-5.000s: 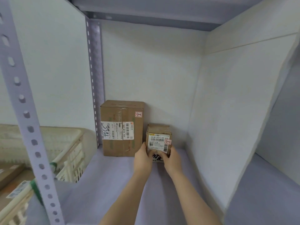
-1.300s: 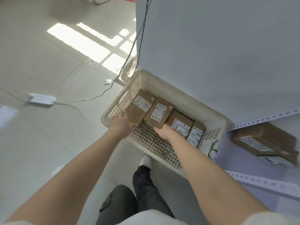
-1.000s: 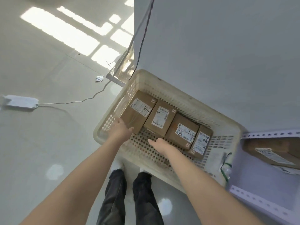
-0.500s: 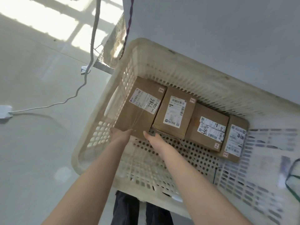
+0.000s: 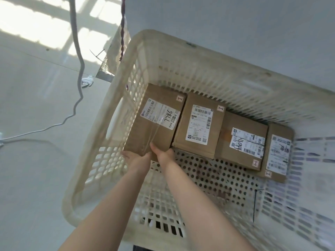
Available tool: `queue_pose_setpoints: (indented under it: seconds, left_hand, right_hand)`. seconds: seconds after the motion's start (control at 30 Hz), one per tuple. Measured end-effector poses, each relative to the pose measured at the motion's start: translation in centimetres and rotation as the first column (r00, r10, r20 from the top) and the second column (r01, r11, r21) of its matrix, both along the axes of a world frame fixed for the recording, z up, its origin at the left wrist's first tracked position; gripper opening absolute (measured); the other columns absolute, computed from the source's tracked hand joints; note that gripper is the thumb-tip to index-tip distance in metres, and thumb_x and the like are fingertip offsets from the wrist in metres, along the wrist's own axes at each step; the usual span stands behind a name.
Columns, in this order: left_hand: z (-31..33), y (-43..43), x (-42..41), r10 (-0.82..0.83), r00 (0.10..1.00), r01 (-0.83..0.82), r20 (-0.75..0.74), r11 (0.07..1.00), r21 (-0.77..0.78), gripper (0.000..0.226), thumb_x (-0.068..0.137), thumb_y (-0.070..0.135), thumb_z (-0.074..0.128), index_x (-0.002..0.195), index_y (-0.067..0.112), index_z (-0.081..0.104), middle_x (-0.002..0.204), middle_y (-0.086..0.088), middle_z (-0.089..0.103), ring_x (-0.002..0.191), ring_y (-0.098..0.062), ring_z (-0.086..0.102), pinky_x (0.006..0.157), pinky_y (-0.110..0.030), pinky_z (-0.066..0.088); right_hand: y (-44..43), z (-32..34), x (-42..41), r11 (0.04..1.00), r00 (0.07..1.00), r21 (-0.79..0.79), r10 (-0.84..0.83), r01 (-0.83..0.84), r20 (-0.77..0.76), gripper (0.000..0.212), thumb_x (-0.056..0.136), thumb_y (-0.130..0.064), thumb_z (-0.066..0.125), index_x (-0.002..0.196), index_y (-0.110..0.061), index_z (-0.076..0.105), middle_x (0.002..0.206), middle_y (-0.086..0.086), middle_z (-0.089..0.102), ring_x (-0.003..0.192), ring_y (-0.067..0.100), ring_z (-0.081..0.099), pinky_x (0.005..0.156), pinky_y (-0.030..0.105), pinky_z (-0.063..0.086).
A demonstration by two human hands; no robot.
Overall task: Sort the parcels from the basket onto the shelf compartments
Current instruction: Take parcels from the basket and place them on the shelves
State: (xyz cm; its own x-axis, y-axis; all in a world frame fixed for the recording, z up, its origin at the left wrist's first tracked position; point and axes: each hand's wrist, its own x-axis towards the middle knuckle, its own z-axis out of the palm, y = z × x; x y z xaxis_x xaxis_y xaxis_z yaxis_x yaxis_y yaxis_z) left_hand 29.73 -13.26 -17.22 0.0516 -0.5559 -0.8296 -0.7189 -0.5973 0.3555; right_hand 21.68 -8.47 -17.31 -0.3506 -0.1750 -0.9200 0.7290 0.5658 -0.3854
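1. Two bare forearms reach up from the lower edge of the frame, over the near rim of one cream plastic basket [image 5: 72,212] and into it.
2. Two grips meet at the near edge of the leftmost parcel [image 5: 155,134]. The left grip [image 5: 135,159] touches its near-left corner with the fingertips hidden against the cardboard, so I cannot tell whether they curl. The right grip [image 5: 164,153] pinches the near-right corner, with the thumb lying on the top face.
3. Bare perforated basket floor shows between the near rim and the parcels, and more of it, blurred, at the right of the frame.
4. Four brown parcels lie in one row along the far basket wall, each with a white label facing up. The leftmost parcel sits against the left wall, with "7786" handwritten on its label. The second parcel [image 5: 199,124] touches it, then come the third parcel [image 5: 241,142] and the narrow fourth parcel [image 5: 277,154].
5. Beyond the left wall, at the left of the frame, lies pale floor [image 5: 36,169].
6. Two cables hang at the upper left: one grey cable [image 5: 79,69] and one twisted dark red cable [image 5: 122,24].
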Motion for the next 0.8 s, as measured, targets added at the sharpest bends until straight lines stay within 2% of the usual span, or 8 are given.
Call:
queue_pose_setpoints:
  seconds: [0.17,0.27,0.37,0.47,0.57,0.63,0.7,0.8]
  left_hand:
    - [1.8,0.1,-0.5,-0.24,0.964,0.243,0.119,0.97,-0.014,0.099,0.089,0.04,0.058,0.154,0.008,-0.01,0.16,-0.016,0.013,0.139,-0.039,0.033,0.106,-0.052,0.04]
    - [3.5,-0.7,-0.8,-0.323,0.909,0.346,0.265,0.937,-0.048,0.087,0.094,0.041,0.051,0.156,0.009,0.0,0.16,-0.016,0.017,0.143,-0.036,0.025,0.114,-0.048,0.03]
    - [5.2,-1.6,-1.2,-0.279,0.912,0.313,0.3,0.947,-0.072,0.077,0.096,0.041,0.048,0.154,0.008,0.01,0.156,-0.018,0.022,0.143,-0.036,0.023,0.111,-0.05,0.027]
    - [6.4,-1.7,-1.1,-0.268,0.929,0.303,0.254,0.947,-0.11,0.079,0.094,0.049,0.049,0.152,0.006,0.018,0.156,-0.016,0.025,0.142,-0.035,0.027,0.111,-0.051,0.031]
    - [7.7,-2.0,-0.4,-0.222,0.962,0.245,0.158,0.958,-0.148,0.081,0.087,0.059,0.054,0.146,0.008,0.033,0.144,-0.013,0.045,0.132,-0.035,0.044,0.104,-0.048,0.04]
    - [9.0,-2.3,0.0,-0.165,0.986,0.166,0.021,0.973,-0.158,0.078,0.079,0.062,0.063,0.136,0.012,0.046,0.128,-0.007,0.06,0.115,-0.03,0.059,0.091,-0.04,0.048]
    - [10.2,-2.6,0.5,-0.112,0.982,0.094,-0.154,0.988,-0.122,0.074,0.069,0.064,0.072,0.125,0.018,0.057,0.114,-0.002,0.069,0.1,-0.023,0.067,0.086,-0.038,0.054]
    - [11.8,-2.7,1.1,-0.146,0.944,0.129,-0.296,0.989,-0.076,0.086,0.056,0.067,0.08,0.127,0.026,0.056,0.113,0.002,0.069,0.096,-0.018,0.068,0.08,-0.036,0.058]
  right_hand:
    - [-0.1,0.0,0.4,1.0,0.999,0.023,0.009,-0.008,-0.046,0.069,0.081,-0.034,0.079,0.135,-0.004,0.049,0.133,0.009,0.06,0.121,0.025,0.057,0.101,0.029,0.043]
    - [0.2,0.7,-0.2,0.997,0.997,0.038,0.065,-0.063,-0.046,0.076,0.084,-0.041,0.074,0.142,-0.004,0.041,0.14,0.009,0.052,0.129,0.026,0.05,0.103,0.031,0.039]
    - [0.4,1.7,-0.6,0.992,0.994,0.07,0.105,-0.103,-0.017,0.081,0.085,-0.047,0.072,0.144,-0.004,0.038,0.143,0.009,0.049,0.131,0.028,0.048,0.105,0.035,0.038]
    - [1.0,3.0,-0.5,0.992,0.994,0.059,0.112,-0.111,-0.012,0.067,0.085,-0.043,0.073,0.134,-0.006,0.047,0.135,0.008,0.057,0.124,0.026,0.054,0.093,0.03,0.04]
    - [2.5,4.2,-0.1,0.995,0.995,0.015,0.096,-0.096,0.009,0.057,0.081,-0.041,0.077,0.123,-0.013,0.051,0.123,0.001,0.062,0.115,0.022,0.057,0.099,0.033,0.043]
    - [3.4,5.6,0.3,0.996,0.996,-0.029,0.088,-0.088,0.016,0.057,0.078,-0.043,0.08,0.117,-0.012,0.051,0.117,-0.005,0.062,0.113,0.018,0.058,0.105,0.037,0.043]
    - [4.5,6.8,0.4,0.991,0.993,-0.053,0.121,-0.12,0.006,0.064,0.074,-0.046,0.082,0.121,-0.013,0.054,0.117,-0.005,0.065,0.111,0.017,0.061,0.105,0.039,0.046]
    - [6.2,9.0,-0.7,0.981,0.986,-0.095,0.169,-0.169,-0.006,0.048,0.08,-0.042,0.078,0.112,-0.023,0.048,0.111,-0.008,0.061,0.108,0.014,0.056,0.101,0.032,0.044]
